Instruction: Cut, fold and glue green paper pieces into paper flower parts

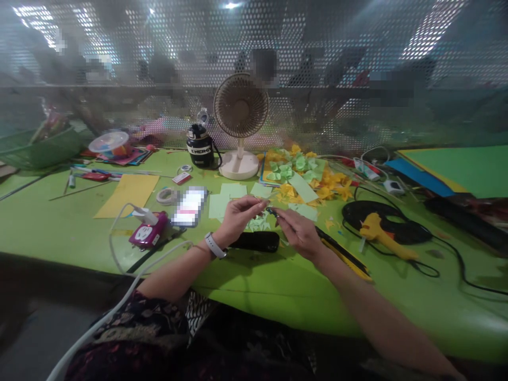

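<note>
We look down at our 2 hands working low on the green table (55,225), directly in front of the desk fan (241,119). Our left hand (238,219), with a white-strapped smartwatch (215,245) on its wrist, has its thumb and fingers pressed together in a pinch, though whatever they hold is too thin to make out. Our right hand (299,234) pinches a small dark-handled tool (272,211) between its fingertips, with its tip just beside the left fingers; we cannot tell exactly what the tool is. The 2 hands nearly meet above a small cluster of pale green paper scraps (257,223).

As far as we can judge from how things lie, part of the paper work is done: a heap of cut yellow and pale green paper pieces (296,172) sits just right of the fan's base. Part remains: pale green paper rectangles (233,194) lie flat and apparently uncut in front of the fan, with a yellow paper sheet (127,196) farther left.

A black pouch (256,242) lies in front of the fan, below our hands. Well right of the fan, a yellow hot glue gun (381,233) rests on a round black mat (377,219). Left of the fan stand a black-and-white bottle (200,145) and a pink power socket (147,230).
</note>
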{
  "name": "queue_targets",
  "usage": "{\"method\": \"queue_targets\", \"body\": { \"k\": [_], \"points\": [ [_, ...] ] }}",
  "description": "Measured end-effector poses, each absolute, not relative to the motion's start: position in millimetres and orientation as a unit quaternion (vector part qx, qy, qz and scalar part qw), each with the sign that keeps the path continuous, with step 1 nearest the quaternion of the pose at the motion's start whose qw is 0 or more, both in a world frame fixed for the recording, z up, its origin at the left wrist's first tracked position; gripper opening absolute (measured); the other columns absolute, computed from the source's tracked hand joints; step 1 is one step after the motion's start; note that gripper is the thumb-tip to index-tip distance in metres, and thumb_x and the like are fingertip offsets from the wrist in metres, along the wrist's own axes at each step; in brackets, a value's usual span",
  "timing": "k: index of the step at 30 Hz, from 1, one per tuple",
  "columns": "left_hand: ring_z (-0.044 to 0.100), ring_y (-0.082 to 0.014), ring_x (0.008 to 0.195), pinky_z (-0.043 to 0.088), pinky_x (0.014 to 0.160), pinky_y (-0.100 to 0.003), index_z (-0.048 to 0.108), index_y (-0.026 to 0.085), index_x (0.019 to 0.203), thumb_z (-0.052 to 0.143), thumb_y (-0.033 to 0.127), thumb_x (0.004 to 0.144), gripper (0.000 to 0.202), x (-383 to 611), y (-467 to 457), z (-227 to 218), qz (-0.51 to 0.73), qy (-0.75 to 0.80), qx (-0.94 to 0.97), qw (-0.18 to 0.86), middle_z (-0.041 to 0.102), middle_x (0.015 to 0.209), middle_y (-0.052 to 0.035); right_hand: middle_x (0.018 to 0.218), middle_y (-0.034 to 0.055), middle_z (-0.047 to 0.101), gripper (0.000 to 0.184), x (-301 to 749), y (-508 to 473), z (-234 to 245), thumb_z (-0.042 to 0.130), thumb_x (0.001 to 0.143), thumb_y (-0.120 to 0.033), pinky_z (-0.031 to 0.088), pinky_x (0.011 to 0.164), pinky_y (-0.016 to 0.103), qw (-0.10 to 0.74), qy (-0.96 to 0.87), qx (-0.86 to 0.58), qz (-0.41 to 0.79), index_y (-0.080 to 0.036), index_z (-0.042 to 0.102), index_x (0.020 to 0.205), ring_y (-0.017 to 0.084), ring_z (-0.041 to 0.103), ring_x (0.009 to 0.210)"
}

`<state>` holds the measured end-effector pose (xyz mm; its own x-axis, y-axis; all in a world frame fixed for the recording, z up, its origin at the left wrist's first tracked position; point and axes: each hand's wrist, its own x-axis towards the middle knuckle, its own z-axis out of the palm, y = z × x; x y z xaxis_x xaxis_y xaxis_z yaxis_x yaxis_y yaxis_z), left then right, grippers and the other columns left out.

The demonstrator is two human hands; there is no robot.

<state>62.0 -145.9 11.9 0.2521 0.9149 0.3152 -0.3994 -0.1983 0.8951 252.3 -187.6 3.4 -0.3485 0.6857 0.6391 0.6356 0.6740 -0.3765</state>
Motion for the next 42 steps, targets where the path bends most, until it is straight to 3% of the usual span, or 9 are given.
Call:
{"method": "queue_targets", "body": {
  "k": [2,7,11,20,27,34,42],
  "points": [
    [0.058,-0.0068,0.06,0.047,0.057,-0.021,0.075,0.018,0.076,0.082,0.033,0.073,0.017,62,-147,12,0.564,0.247,0.531,0.583,0.068,0.072,-0.0007,0.106,0.0092,0.074,0.033,251,-189,3,0.044,0.099,-0.029,0.059,0.076,0.034,0.406,-0.817,-0.408,0.036,-0.021,0.062,0.127,0.022,0.071,0.091],
    [0.054,-0.006,0.055,0.046,0.056,-0.02,0.068,0.015,0.065,0.083,0.033,0.07,0.024,64,-149,14,0.573,0.262,0.524,0.573,0.063,0.059,0.0018,0.096,0.0095,0.075,0.029,248,-190,-4,0.056,0.094,-0.038,0.056,0.059,0.03,0.428,-0.784,-0.449,0.015,-0.019,0.064,0.115,0.019,0.069,0.066],
    [0.057,-0.0071,0.057,0.046,0.055,-0.02,0.07,0.016,0.069,0.085,0.035,0.067,0.025,65,-149,13,0.569,0.261,0.525,0.577,0.066,0.064,0.0008,0.093,0.0093,0.075,0.024,249,-187,-8,0.048,0.098,-0.032,0.057,0.065,0.032,0.419,-0.791,-0.447,0.018,-0.02,0.064,0.112,0.022,0.071,0.077],
    [0.059,-0.0078,0.059,0.046,0.056,-0.021,0.072,0.016,0.075,0.082,0.039,0.071,0.025,63,-147,8,0.553,0.259,0.534,0.585,0.068,0.069,-0.0008,0.091,0.0085,0.074,0.025,251,-186,-6,0.047,0.098,-0.036,0.055,0.064,0.032,0.403,-0.802,-0.441,0.018,-0.021,0.064,0.109,0.021,0.07,0.075],
    [0.056,-0.0071,0.057,0.046,0.056,-0.021,0.07,0.015,0.071,0.084,0.037,0.07,0.025,63,-149,11,0.563,0.266,0.534,0.572,0.065,0.062,0.001,0.088,0.0068,0.073,0.026,245,-191,-2,0.054,0.096,-0.04,0.051,0.053,0.027,0.418,-0.791,-0.446,0.02,-0.02,0.062,0.11,0.016,0.065,0.06],
    [0.057,-0.0073,0.057,0.047,0.056,-0.021,0.072,0.016,0.072,0.084,0.038,0.068,0.026,64,-149,13,0.554,0.272,0.524,0.587,0.067,0.065,0.0002,0.089,0.007,0.073,0.02,246,-189,0,0.046,0.1,-0.029,0.054,0.065,0.029,0.412,-0.815,-0.409,-0.01,-0.022,0.063,0.106,0.019,0.069,0.075],
    [0.055,-0.0067,0.055,0.047,0.056,-0.021,0.067,0.016,0.064,0.086,0.034,0.066,0.027,65,-151,14,0.562,0.268,0.523,0.582,0.065,0.061,0.0015,0.09,0.0083,0.074,0.027,246,-189,-7,0.053,0.096,-0.043,0.053,0.055,0.03,0.402,-0.796,-0.453,0.024,-0.021,0.063,0.108,0.021,0.07,0.069]
  ]
}}
